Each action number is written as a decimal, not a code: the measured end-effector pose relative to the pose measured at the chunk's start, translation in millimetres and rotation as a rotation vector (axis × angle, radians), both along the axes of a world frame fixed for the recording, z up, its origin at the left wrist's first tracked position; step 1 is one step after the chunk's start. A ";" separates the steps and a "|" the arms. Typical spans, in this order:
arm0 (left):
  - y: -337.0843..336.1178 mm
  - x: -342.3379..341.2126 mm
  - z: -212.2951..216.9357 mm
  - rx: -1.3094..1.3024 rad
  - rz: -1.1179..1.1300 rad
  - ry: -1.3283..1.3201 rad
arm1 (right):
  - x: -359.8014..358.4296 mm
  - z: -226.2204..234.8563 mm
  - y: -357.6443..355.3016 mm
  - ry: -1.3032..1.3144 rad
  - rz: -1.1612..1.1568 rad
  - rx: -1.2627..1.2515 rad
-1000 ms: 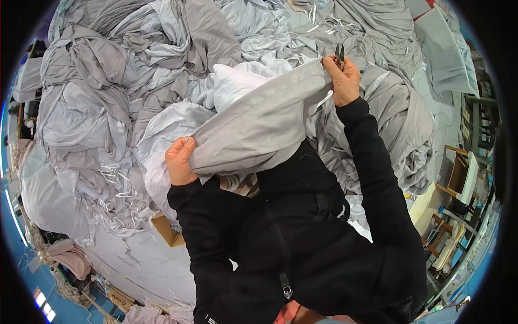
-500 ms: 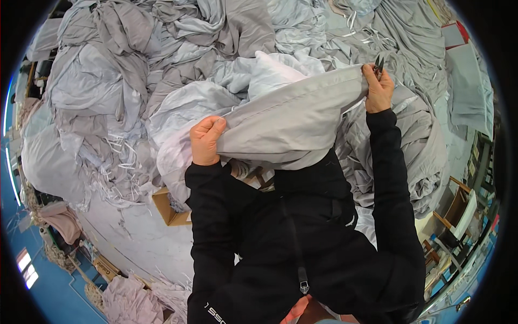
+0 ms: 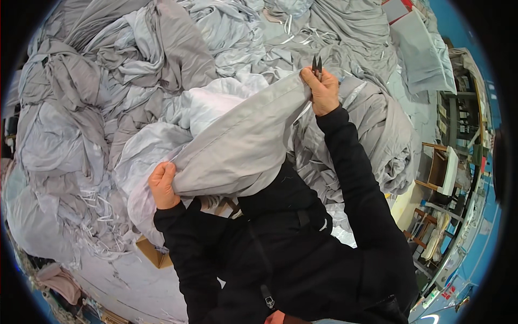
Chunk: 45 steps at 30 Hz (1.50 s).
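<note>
A grey piece of fabric (image 3: 237, 143) with a seamed edge is stretched between my two hands, slanting up to the right and draping over my lap. At its lower left corner my left hand (image 3: 164, 185) is closed, pinching the edge between thumb and fingers. My right hand (image 3: 322, 92) grips the upper right end of the same edge between thumb and forefinger. Tucked in that right hand is also a pair of thread snips (image 3: 317, 65), its dark pointed blades sticking up past the fingers. The snips' handles are hidden in the palm.
Heaps of grey and pale fabric (image 3: 183, 48) with loose white ties surround me. A crumpled grey bundle (image 3: 372, 135) lies right of my right arm. By my left forearm stands an open cardboard box (image 3: 153, 254). A wooden chair (image 3: 435, 167) stands at the far right.
My view has swung, so the hands and fabric appear further left, with the left hand lower. Both hands still hold the fabric edge, and the snips remain in the right hand.
</note>
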<state>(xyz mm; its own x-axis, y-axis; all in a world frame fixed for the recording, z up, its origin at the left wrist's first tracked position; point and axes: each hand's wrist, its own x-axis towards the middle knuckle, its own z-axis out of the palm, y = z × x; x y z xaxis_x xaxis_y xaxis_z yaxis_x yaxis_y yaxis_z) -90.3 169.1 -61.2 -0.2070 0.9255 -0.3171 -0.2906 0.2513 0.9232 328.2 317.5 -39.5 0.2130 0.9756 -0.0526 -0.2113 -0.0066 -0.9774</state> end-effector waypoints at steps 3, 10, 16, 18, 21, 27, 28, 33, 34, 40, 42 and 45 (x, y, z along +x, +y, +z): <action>4.0 2.6 4.4 0.020 -0.011 -0.014 | 5.4 1.8 2.5 -0.005 0.000 -0.012; 1.5 -2.4 -3.8 0.029 -0.019 0.006 | 10.8 1.8 0.8 0.028 0.083 -0.062; -2.6 12.9 56.5 0.012 -0.255 0.286 | 27.2 -0.5 8.7 -0.247 0.066 -0.034; 6.6 33.6 83.9 0.059 -0.283 0.354 | 35.8 27.3 6.0 -0.609 -0.063 0.107; 7.0 59.2 99.9 0.206 -0.267 0.351 | -19.9 87.3 -22.1 -0.823 -0.031 0.249; 9.8 87.6 125.4 0.260 -0.398 0.231 | -123.2 123.6 -81.5 -0.114 0.897 0.003; 10.8 89.0 127.7 0.256 -0.446 0.189 | -116.1 121.7 -75.9 -0.310 0.959 -0.054; -0.3 64.1 106.8 0.193 -0.619 0.338 | -76.3 164.4 -66.2 -0.515 0.724 0.200; -3.8 62.1 98.2 0.227 -0.564 0.445 | -64.2 177.4 -64.0 -0.554 0.653 0.226; -17.0 55.3 53.3 0.396 -0.153 0.643 | 19.4 181.9 -50.9 -0.735 0.340 0.298; -13.9 48.5 53.9 0.341 -0.065 0.885 | 39.7 167.9 -49.0 -0.796 0.378 0.285; -27.6 56.8 63.2 0.526 -0.276 1.051 | 81.9 137.7 -44.2 -0.892 0.417 0.295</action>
